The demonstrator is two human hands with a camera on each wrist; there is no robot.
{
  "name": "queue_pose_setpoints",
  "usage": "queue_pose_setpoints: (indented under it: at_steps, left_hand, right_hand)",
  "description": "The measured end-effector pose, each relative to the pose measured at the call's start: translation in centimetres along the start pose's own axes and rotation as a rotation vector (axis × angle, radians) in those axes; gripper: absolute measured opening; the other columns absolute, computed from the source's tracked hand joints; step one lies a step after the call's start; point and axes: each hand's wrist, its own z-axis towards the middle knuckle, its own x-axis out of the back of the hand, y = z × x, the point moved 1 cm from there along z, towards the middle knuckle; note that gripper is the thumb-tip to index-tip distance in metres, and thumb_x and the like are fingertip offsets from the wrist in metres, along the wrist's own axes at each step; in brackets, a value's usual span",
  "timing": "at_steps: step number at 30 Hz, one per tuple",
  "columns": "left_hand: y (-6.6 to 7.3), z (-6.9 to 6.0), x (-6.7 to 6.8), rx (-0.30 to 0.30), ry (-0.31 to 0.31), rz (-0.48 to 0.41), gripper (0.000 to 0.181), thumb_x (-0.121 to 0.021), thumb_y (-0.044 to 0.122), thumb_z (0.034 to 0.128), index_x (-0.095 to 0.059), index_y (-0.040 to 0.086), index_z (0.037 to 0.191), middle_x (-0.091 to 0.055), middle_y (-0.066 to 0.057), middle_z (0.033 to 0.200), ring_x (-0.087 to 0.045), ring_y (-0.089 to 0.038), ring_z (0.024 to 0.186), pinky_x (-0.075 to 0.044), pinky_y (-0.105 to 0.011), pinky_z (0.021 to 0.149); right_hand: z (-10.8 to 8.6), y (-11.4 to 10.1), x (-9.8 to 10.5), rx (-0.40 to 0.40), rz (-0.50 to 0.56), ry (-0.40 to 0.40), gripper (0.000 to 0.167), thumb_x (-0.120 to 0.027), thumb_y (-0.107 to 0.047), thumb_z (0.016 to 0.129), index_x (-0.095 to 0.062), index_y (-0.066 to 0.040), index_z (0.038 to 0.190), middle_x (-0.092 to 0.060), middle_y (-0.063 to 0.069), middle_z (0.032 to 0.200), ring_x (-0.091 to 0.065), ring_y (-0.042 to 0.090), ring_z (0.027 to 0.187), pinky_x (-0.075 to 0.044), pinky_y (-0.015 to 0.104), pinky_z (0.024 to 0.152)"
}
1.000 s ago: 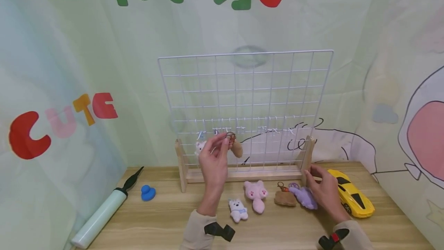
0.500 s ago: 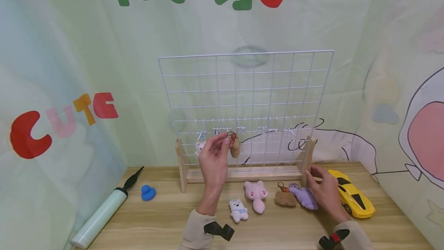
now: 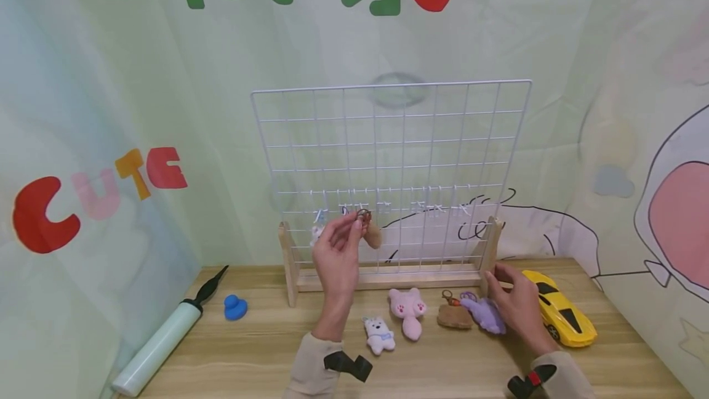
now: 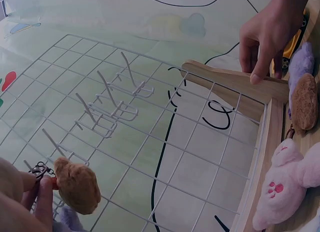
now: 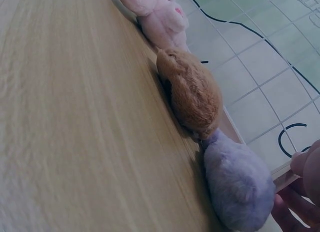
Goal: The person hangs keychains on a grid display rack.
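Note:
My left hand pinches the metal ring of a brown plush keychain in front of the white wire grid, close to a row of small hooks. In the left wrist view the brown plush dangles beside the fingertips, near a hook prong. My right hand grips the wooden foot at the grid's right end. Left of the pinching hand, a white plush hangs on the grid, partly hidden by that hand.
Along the front of the stand lie a white bear plush, a pink plush, a brown plush and a purple plush. A yellow toy car is at right; a blue knob-shaped object and a pale pump are at left.
The brown plush has swung a little at the ring, and the left hand has shifted slightly left. The right hand keeps its place on the wooden foot.

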Motion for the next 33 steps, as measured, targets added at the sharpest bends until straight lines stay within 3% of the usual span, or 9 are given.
queue_pose_setpoints:
  at_steps: [5,12,21,24,26,33]
  left_hand:
    - [-0.3,-0.1,0.1,0.030,0.013,-0.026,0.016,-0.077,0.003,0.0995,-0.075,-0.003,0.115,-0.080,-0.022,0.114,-0.082,-0.024,0.097,-0.066,-0.029,0.087]
    - [-0.4,-0.2,0.5,0.045,0.019,0.020,0.012,-0.075,0.002,0.1005,-0.074,-0.003,0.111,-0.076,-0.021,0.110,-0.079,-0.016,0.087,-0.066,-0.025,0.078]
    - [0.0,-0.6,1.3,-0.002,-0.028,0.127,0.010,-0.078,0.004,0.0989,-0.076,0.003,0.108,-0.072,-0.015,0.110,-0.080,-0.027,0.087,-0.066,-0.025,0.076]
    - [0.1,-1.0,1.6,-0.026,-0.110,0.200,0.010,-0.081,0.003,0.0957,-0.079,0.005,0.105,-0.078,-0.014,0.102,-0.079,-0.023,0.086,-0.065,-0.023,0.077]
    - [-0.1,-1.5,1.8,-0.019,-0.205,0.264,0.009,-0.083,0.003,0.0940,-0.080,0.007,0.102,-0.080,-0.010,0.098,-0.078,-0.019,0.086,-0.064,-0.020,0.078]
    - [-2.2,-3.6,3.6,0.080,-0.644,0.506,0.006,-0.081,0.007,0.0962,-0.080,0.011,0.102,-0.081,-0.005,0.095,-0.078,-0.016,0.090,-0.064,-0.020,0.079]
  right_hand:
    - [0.0,0.0,0.0,0.012,-0.003,0.007,0.042,-0.065,-0.025,0.110,-0.064,0.002,0.143,-0.072,0.028,0.135,-0.071,0.046,0.121,-0.061,0.059,0.099]
    - [0.1,0.1,0.0,0.041,-0.002,0.029,0.039,-0.067,-0.023,0.109,-0.066,0.003,0.139,-0.073,0.028,0.131,-0.072,0.047,0.118,-0.062,0.059,0.096]
    - [0.0,0.1,0.0,0.036,-0.004,0.027,0.040,-0.066,-0.024,0.110,-0.065,0.002,0.140,-0.072,0.028,0.132,-0.071,0.047,0.120,-0.062,0.061,0.097]
    - [0.0,0.2,0.0,0.034,-0.002,0.029,0.040,-0.066,-0.023,0.110,-0.064,0.002,0.140,-0.072,0.028,0.133,-0.071,0.048,0.120,-0.061,0.062,0.098]
    - [0.0,0.2,0.0,0.030,-0.001,0.028,0.040,-0.066,-0.023,0.110,-0.064,0.002,0.140,-0.072,0.028,0.133,-0.071,0.048,0.121,-0.061,0.062,0.098]
    - [0.1,0.0,0.1,0.015,0.009,0.012,0.040,-0.066,-0.023,0.110,-0.064,0.001,0.141,-0.071,0.028,0.135,-0.070,0.047,0.122,-0.060,0.062,0.100]
